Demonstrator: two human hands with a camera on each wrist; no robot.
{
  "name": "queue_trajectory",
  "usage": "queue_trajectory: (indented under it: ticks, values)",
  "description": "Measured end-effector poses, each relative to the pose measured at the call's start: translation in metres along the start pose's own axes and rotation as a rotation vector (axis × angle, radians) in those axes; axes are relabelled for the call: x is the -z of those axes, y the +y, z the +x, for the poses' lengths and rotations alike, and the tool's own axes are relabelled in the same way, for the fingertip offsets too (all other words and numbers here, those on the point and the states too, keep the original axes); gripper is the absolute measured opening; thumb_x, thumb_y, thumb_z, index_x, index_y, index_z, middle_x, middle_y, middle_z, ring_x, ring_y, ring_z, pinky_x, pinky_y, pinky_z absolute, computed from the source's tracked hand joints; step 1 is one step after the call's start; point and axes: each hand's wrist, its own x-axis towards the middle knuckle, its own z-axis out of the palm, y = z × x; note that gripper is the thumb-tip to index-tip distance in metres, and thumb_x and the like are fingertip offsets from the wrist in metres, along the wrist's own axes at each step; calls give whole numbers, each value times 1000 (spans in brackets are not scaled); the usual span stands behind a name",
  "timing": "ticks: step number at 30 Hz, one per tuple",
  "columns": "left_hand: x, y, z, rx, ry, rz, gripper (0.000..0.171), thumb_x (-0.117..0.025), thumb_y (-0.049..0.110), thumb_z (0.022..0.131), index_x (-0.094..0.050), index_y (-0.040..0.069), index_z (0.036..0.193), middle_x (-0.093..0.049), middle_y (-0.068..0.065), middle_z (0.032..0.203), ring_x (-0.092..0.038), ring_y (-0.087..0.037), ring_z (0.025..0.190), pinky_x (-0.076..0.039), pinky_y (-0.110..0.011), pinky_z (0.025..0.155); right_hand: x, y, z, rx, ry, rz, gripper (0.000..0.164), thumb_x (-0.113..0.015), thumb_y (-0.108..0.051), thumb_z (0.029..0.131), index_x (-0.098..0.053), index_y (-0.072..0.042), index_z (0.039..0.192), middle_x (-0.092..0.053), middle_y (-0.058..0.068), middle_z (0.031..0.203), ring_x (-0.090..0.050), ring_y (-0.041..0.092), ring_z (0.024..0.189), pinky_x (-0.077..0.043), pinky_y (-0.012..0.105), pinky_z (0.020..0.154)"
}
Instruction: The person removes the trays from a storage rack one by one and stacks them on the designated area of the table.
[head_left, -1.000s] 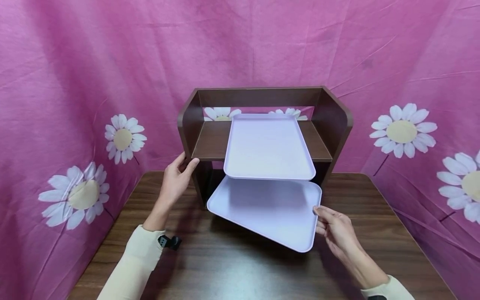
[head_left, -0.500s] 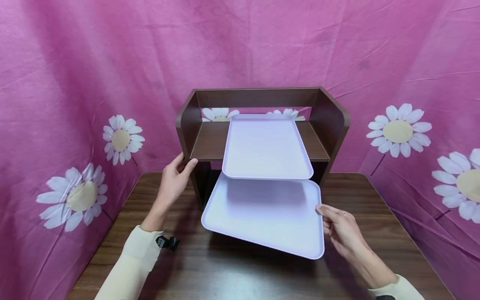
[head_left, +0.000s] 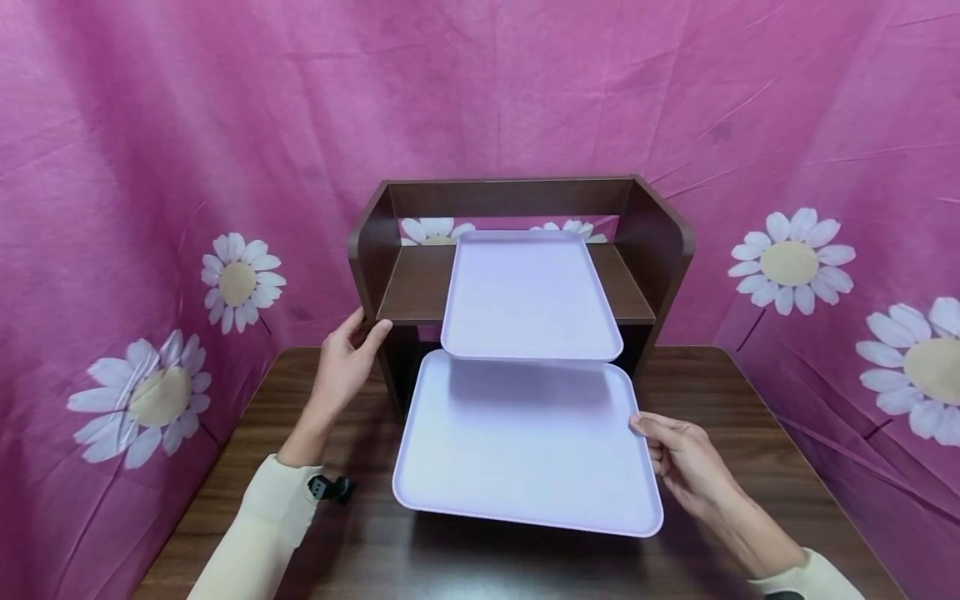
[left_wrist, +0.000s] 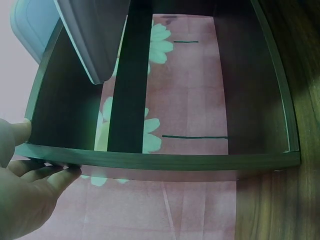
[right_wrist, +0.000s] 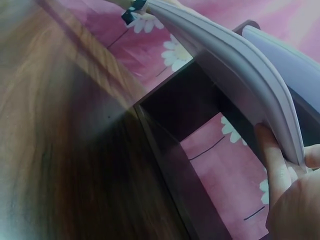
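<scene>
A lilac rectangular tray (head_left: pixel 525 450) slants out in front of the lower compartment of a dark brown shelf unit (head_left: pixel 660 250). My right hand (head_left: pixel 693 471) pinches its right rim, thumb on top and fingers underneath; the right wrist view shows the tray's underside (right_wrist: pixel 225 65) raised over the table. A second lilac tray (head_left: pixel 532 300) lies on the shelf board, its front end jutting past the board's edge. My left hand (head_left: pixel 345 367) grips the unit's left side panel where the board meets it. In the left wrist view its thumb and fingers (left_wrist: pixel 62 177) straddle the panel's front edge.
The unit stands towards the back of a wood-grain table (head_left: pixel 360 550). A pink cloth (head_left: pixel 517 92) with printed daisies surrounds the back and sides. The unit's back is partly cut away, with the cloth showing through the gaps.
The lower tray has swung from a skewed angle to nearly square with the unit, its left front corner coming forward. My left hand keeps its grip on the panel; the upper tray stays put.
</scene>
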Motion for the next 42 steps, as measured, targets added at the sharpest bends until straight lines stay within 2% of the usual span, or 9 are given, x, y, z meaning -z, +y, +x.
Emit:
queue_trajectory:
  ticks: [2, 5, 7, 12, 19, 24, 29, 36, 42]
  values:
    - [0, 0, 0, 0, 6, 4, 47, -67, 24, 107, -61, 8, 151, -71, -21, 137, -68, -25, 124, -48, -4, 91, 2, 1, 0, -13, -28, 9, 35, -51, -4, 110, -78, -18, 95, -60, -12, 71, -46, 0, 61, -32, 19, 53]
    - [0, 0, 0, 2, 7, 5, 47, -67, 24, 107, -61, 7, 151, -71, -21, 137, -68, -25, 124, -48, -4, 91, 4, 3, -1, -44, -64, 26, 34, -50, -4, 110, -79, -18, 99, -69, -10, 77, -58, -2, 66, -47, 15, 57]
    - [0, 1, 0, 3, 9, -2, 47, -67, 23, 107, -60, 7, 151, -71, -21, 137, -68, -27, 125, -48, -4, 91, 5, 5, -2, -59, -83, 33, 33, -50, -4, 110, -79, -18, 100, -71, -10, 80, -60, -2, 68, -51, 14, 59]
    - [0, 2, -1, 4, 3, -11, 48, -67, 23, 107, -59, 7, 152, -69, -21, 140, -66, -28, 128, -48, -3, 92, 5, 13, -5, -79, -91, 22, 33, -51, -5, 111, -79, -19, 102, -67, -12, 78, -53, -3, 66, -46, 14, 57]
    - [0, 0, 0, 14, -4, -4, 49, -67, 25, 107, -59, 8, 152, -70, -21, 139, -67, -28, 128, -48, -3, 91, 5, 26, -11, -130, -78, -1, 28, -53, -10, 111, -79, -20, 107, -74, -10, 84, -60, -2, 70, -52, 16, 62]
    - [0, -2, 0, 11, -3, 8, 48, -68, 26, 107, -60, 8, 151, -70, -21, 138, -67, -26, 126, -48, -4, 91, 6, 36, -15, -146, -80, -3, 27, -53, -10, 111, -79, -18, 105, -70, -11, 80, -51, -1, 66, -43, 17, 57]
    - [0, -1, 0, 13, -6, 10, 49, -68, 26, 107, -60, 8, 151, -70, -20, 138, -67, -27, 127, -47, -3, 90, 8, 46, -19, -159, -55, -9, 26, -54, -10, 110, -78, -19, 105, -67, -12, 78, -49, 0, 65, -41, 18, 57]
    - [0, -2, 0, 15, 5, 14, 49, -68, 28, 107, -60, 9, 151, -71, -20, 137, -68, -27, 124, -48, -3, 89, 13, 61, -22, -223, -7, -17, 25, -57, -12, 110, -79, -23, 106, -77, -8, 87, -62, -1, 71, -55, 18, 64]
    - [1, -2, 0, 5, 5, 14, 49, -69, 29, 106, -61, 9, 151, -72, -20, 136, -68, -27, 124, -48, -4, 88, 15, 70, -21, -231, 2, -1, 25, -56, -12, 110, -78, -23, 106, -81, -5, 92, -71, 2, 80, -62, 21, 73]
